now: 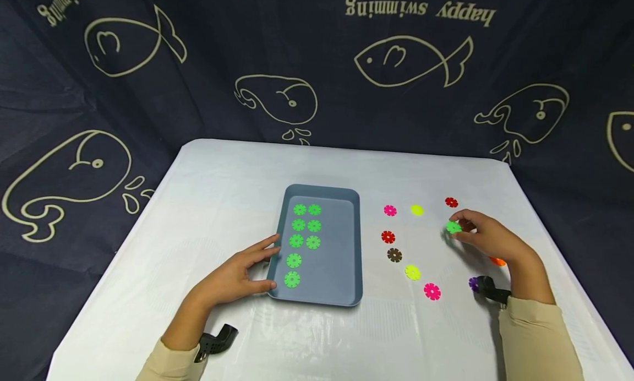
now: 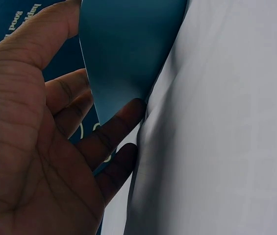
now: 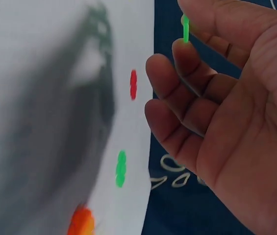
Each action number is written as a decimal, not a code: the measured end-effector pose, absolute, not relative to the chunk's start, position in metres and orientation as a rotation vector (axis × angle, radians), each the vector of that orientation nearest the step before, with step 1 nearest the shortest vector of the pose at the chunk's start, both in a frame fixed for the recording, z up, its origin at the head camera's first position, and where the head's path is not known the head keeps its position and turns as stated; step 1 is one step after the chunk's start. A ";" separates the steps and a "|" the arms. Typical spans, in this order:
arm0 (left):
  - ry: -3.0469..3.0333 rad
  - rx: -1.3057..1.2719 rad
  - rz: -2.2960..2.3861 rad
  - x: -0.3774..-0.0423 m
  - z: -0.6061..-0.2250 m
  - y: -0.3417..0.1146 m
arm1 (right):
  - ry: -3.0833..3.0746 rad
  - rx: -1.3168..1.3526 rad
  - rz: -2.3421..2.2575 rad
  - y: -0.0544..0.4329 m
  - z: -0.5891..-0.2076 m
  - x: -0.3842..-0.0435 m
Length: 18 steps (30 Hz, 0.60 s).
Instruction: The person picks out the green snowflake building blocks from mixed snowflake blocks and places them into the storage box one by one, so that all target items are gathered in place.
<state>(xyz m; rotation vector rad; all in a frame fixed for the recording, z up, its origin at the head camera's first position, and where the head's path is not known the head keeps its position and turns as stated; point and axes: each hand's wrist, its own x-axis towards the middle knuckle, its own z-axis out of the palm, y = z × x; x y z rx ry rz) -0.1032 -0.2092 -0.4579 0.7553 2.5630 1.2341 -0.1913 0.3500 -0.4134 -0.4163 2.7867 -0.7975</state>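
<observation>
A grey-blue tray (image 1: 339,249) lies on the white table, with two columns of green notched discs (image 1: 296,240) in its left half. My left hand (image 1: 238,276) rests against the tray's left side, fingers spread and fairly straight. In the left wrist view, fingertips touch the outside of the tray wall (image 2: 128,54). To the right of the tray, my right hand (image 1: 487,238) pinches a green notched disc (image 1: 453,227) between thumb and fingers, above the table. The right wrist view shows that green disc (image 3: 186,29) edge-on.
Right of the tray lie loose discs: pink (image 1: 390,211), yellow (image 1: 417,210), red (image 1: 451,202), brown (image 1: 394,255), purple (image 1: 474,284) and orange (image 1: 498,261). Another green disc (image 3: 121,169) lies on the table. A dark fish-print cloth (image 1: 317,50) hangs behind.
</observation>
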 end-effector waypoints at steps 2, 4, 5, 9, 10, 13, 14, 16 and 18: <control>2.564 0.755 1.232 -0.103 -0.458 -0.209 | 2.792 -0.473 -0.803 0.344 -0.411 -0.191; 2.565 0.757 1.231 -0.103 -0.458 -0.209 | 2.797 -0.530 -0.800 0.337 -0.408 -0.191; 2.567 0.757 1.230 -0.103 -0.458 -0.210 | 2.801 -0.560 -0.796 0.334 -0.406 -0.191; 2.566 0.760 1.231 -0.103 -0.459 -0.210 | 2.809 -0.627 -0.769 0.319 -0.403 -0.193; 2.568 0.761 1.231 -0.104 -0.459 -0.210 | 2.807 -0.638 -0.766 0.316 -0.403 -0.194; 2.566 0.764 1.239 -0.104 -0.460 -0.210 | 2.801 -0.678 -0.753 0.307 -0.401 -0.196; 2.566 0.765 1.241 -0.104 -0.460 -0.210 | 2.796 -0.694 -0.753 0.304 -0.401 -0.196; 2.564 0.766 1.245 -0.104 -0.460 -0.211 | 2.786 -0.728 -0.754 0.298 -0.400 -0.197; 2.564 0.770 1.243 -0.105 -0.461 -0.211 | 2.780 -0.763 -0.754 0.292 -0.398 -0.197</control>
